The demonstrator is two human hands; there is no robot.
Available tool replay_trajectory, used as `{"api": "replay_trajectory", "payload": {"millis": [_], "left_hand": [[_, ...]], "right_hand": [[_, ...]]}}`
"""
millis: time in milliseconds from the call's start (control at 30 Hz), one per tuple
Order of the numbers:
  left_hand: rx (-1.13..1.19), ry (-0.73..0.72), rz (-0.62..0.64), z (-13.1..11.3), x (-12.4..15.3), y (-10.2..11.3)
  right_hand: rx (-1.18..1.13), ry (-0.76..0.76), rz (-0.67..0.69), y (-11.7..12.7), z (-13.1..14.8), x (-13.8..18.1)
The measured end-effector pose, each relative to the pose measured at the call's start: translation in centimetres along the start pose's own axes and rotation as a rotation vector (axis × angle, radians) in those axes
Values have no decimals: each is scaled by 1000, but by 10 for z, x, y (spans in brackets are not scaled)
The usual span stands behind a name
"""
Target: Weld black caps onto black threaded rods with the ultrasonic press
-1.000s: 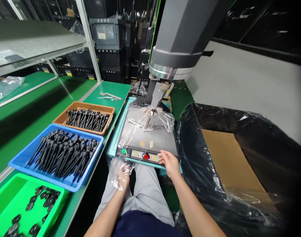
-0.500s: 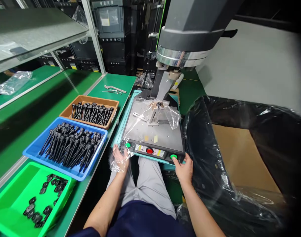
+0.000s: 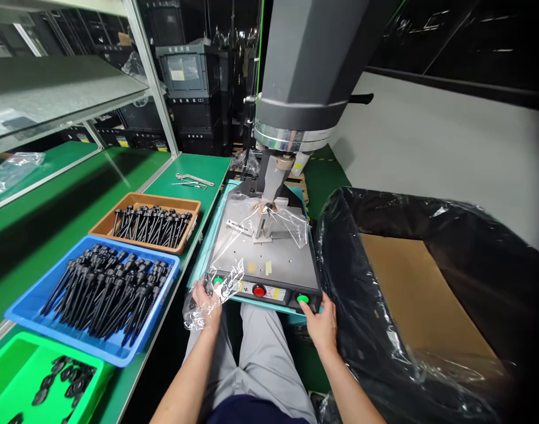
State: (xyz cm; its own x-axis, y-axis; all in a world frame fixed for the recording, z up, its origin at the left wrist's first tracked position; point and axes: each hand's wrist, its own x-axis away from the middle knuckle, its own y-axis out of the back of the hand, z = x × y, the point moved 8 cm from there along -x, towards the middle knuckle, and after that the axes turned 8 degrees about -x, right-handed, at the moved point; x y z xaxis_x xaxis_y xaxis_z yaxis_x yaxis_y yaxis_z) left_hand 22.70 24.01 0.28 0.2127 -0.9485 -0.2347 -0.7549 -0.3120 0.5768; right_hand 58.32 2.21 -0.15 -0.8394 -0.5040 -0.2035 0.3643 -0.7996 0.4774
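Note:
My left hand [image 3: 207, 306] is at the left corner of the press machine's base, its thumb by the left green button [image 3: 218, 281]. Clear plastic bag film [image 3: 229, 285] wraps over those fingers and stretches up to the metal fixture [image 3: 263, 225]. At the right corner, my right hand [image 3: 322, 324] has its thumb on the right green button [image 3: 302, 298] and its fingers curled round the base's edge. Between the hands sits a red button [image 3: 259, 291]. Above the fixture, the tapered metal head [image 3: 273, 179] comes down close to it; contact is hard to tell under the film.
Left on the green bench stand an orange tray [image 3: 183, 244] and a blue tray [image 3: 19, 309] of black ribbed stems, plus a green tray [image 3: 8, 371] of small black parts. Wrenches [image 3: 194, 179] lie behind them. A black-lined bin [image 3: 340, 235] stands close on the right.
My view has tilted upward and shifted right, so the scene sits lower and further left. Both hands stay at the green buttons, with the film still over the left one.

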Motion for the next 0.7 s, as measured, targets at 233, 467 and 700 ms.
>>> {"api": "replay_trajectory", "payload": {"millis": [233,467,700], "left_hand": [[27,5,-7,2,2,-1],[94,11,31,-2,4,7],[110,28,119,-6,33,21]], "right_hand": [[-47,-31,55,-3,-6,0],[-93,-31,55,-1,-6,0],[-149,-76,78,-3,-4,1]]}}
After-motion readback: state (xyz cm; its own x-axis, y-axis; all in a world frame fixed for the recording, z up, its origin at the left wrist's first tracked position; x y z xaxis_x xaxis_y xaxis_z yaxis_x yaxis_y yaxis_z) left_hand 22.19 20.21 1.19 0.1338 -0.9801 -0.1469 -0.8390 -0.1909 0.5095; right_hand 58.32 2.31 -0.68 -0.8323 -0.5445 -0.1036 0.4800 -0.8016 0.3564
